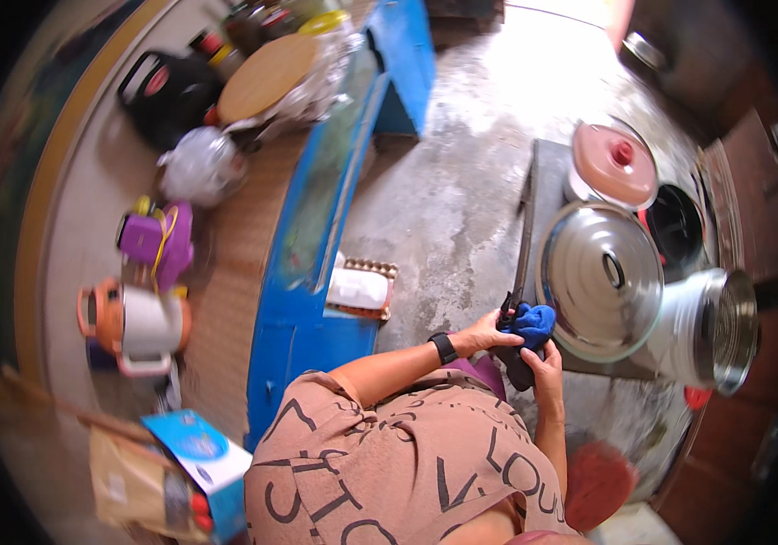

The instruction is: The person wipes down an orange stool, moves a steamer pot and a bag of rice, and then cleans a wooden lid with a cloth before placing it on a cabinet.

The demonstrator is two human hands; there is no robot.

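In front of my body, my left hand [488,334], with a black watch [443,347] on the wrist, grips a bunched blue cloth [532,324]. From the other side my right hand [547,369] holds the cloth's lower edge between thumb and fingers. A small black strap-like piece [506,308] sticks up by my left fingertips. Below the cloth a dark item [520,371] shows between my hands; whether it is joined to the cloth I cannot tell. Close to the right lies a large round metal lid [597,272] with a black handle.
The low dark table [547,160] at right also bears a pink-lidded pot [614,162], a black pot [675,221] and a metal pot [689,334]. At left a blue cabinet [304,371] holds an orange-white jug [147,320]. An egg tray [389,272] stands beside the cabinet.
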